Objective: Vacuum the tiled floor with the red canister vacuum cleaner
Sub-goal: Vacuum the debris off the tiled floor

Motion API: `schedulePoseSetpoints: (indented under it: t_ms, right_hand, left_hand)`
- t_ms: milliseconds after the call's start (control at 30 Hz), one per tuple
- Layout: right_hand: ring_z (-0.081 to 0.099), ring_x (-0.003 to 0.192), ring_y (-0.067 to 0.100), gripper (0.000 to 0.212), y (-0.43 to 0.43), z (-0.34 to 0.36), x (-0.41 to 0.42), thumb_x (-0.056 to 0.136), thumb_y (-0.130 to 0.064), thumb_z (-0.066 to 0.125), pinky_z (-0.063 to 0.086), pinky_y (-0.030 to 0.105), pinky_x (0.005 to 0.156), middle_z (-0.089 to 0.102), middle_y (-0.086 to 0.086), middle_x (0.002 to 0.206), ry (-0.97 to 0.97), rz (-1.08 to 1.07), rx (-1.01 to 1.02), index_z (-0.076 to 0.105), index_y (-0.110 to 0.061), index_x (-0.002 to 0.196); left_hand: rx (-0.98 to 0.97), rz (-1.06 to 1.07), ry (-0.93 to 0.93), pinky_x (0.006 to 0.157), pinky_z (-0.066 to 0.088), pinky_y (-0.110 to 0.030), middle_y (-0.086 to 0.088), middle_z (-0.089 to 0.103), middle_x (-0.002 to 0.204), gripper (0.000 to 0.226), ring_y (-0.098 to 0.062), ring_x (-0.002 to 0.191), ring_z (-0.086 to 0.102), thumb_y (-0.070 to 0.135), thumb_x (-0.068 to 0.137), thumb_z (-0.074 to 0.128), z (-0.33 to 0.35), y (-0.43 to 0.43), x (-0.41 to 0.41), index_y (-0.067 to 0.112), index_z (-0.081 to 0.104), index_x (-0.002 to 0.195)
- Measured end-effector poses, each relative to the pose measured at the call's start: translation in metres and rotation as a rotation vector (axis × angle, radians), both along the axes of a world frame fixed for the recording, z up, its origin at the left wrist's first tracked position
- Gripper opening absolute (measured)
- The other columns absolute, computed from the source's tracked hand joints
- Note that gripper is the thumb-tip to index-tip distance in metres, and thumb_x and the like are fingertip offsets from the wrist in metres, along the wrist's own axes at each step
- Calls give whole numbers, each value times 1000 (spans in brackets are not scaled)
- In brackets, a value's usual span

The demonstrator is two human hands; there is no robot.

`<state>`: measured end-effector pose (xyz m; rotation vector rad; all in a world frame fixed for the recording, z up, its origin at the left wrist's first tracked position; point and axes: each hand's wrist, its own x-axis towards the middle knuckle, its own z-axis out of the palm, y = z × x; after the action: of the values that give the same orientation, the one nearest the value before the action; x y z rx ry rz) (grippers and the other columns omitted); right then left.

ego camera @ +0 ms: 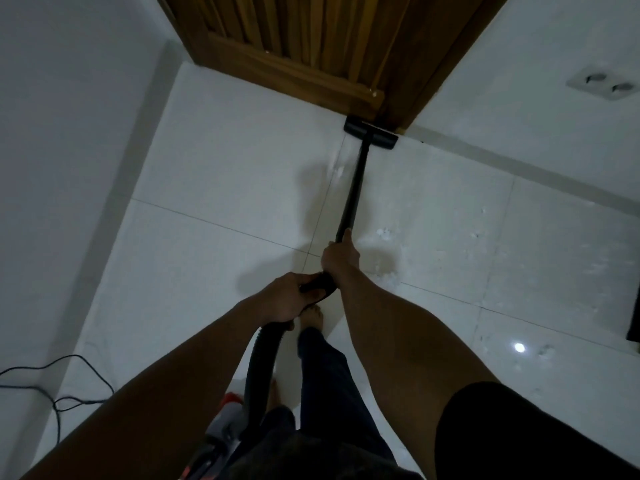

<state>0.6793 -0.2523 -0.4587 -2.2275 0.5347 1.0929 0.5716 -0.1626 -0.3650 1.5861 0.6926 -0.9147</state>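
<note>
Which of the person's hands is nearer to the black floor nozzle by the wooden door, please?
Right. The right hand grips the wand partway down from the floor nozzle; the left hand holds the handle end, farther back.

Looking down toward the wooden door [311, 46], we see a person dressed in dark clothes. The right arm [398, 334] is bare from the right hand [337, 254] back past the elbow, where a black short sleeve [519, 438] wraps the upper arm, well away from the door. The left arm [173, 393] is bare from the left hand [287, 299] along all we can see of it. Dark navy trousers [322, 375] cover one leg to the ankle, ending in a bare foot [311, 318] on the door side. We make out a second bare foot [275, 393] farther from the door, partly hidden. Dark fabric [311, 455], too dim to identify, lies farthest from the door.
</note>
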Motion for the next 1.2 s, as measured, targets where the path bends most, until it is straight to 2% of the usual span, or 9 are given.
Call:
schedulePoseSetpoints:
  t_ms: [167,400,500,700,767,867,1000,1133,1200]
  right_hand:
    - [52,70,16,65,-6,13,-53,101,-24,40,44,27,59,57,13,133,3,-29,36,8,-37,155]
    - [54,70,16,66,-29,43,-151,101,-27,42,51,31,65,57,14,132,-44,-11,85,8,-37,156]
    - [64,89,25,65,-44,58,-207,101,-28,43,57,39,79,57,14,132,-72,-35,125,8,-38,156]
    - [56,118,32,61,-95,77,-341,102,-43,39,44,45,103,53,14,139,-172,25,122,9,-39,155]
    - [58,114,30,60,-113,84,-382,103,-41,40,45,38,100,54,13,139,-177,-16,169,11,-37,155]
    - [60,103,24,60,-144,93,-440,104,-37,42,41,26,80,56,11,137,-180,-73,184,12,-35,156]
    - [60,97,20,63,-187,101,-508,103,-33,44,40,20,75,56,12,136,-188,-60,187,11,-31,157]
    - [60,101,24,67,-231,103,-574,101,-28,45,40,26,76,57,14,134,-164,-44,176,8,-31,157]
    - [58,90,21,68,-255,100,-609,101,-26,45,40,25,73,58,14,132,-155,-35,172,7,-31,157]
  left_hand:
    - [6,-17,32,40,46,-25,-9,56,67,42,-10,34,52,41,99,58,13,-2,-49,19,60,134]
    - [62,-93,-22,43,50,-26,-11,61,75,45,-12,41,58,42,99,56,25,-24,-152,28,52,142]
    - [126,-174,-112,47,54,-26,-9,68,84,47,-13,59,65,46,98,55,28,-39,-210,34,52,143]
    - [180,-255,-167,54,55,-23,-2,72,92,46,-12,67,67,55,96,52,43,-85,-341,34,56,137]
    - [182,-287,-195,58,50,-17,2,72,100,44,-6,71,65,53,98,51,50,-102,-382,35,55,138]
    - [152,-303,-234,74,48,-15,2,69,124,44,-4,91,64,51,99,51,57,-129,-438,36,54,140]
    - [156,-324,-224,90,57,-36,-2,71,118,45,-22,102,70,52,98,51,61,-170,-502,35,55,139]
    - [139,-322,-246,73,60,-30,-1,72,90,34,-22,79,71,49,98,54,64,-208,-569,43,59,131]
    - [127,-307,-228,66,58,-30,-3,71,82,36,-25,68,69,50,96,56,66,-231,-606,42,59,132]
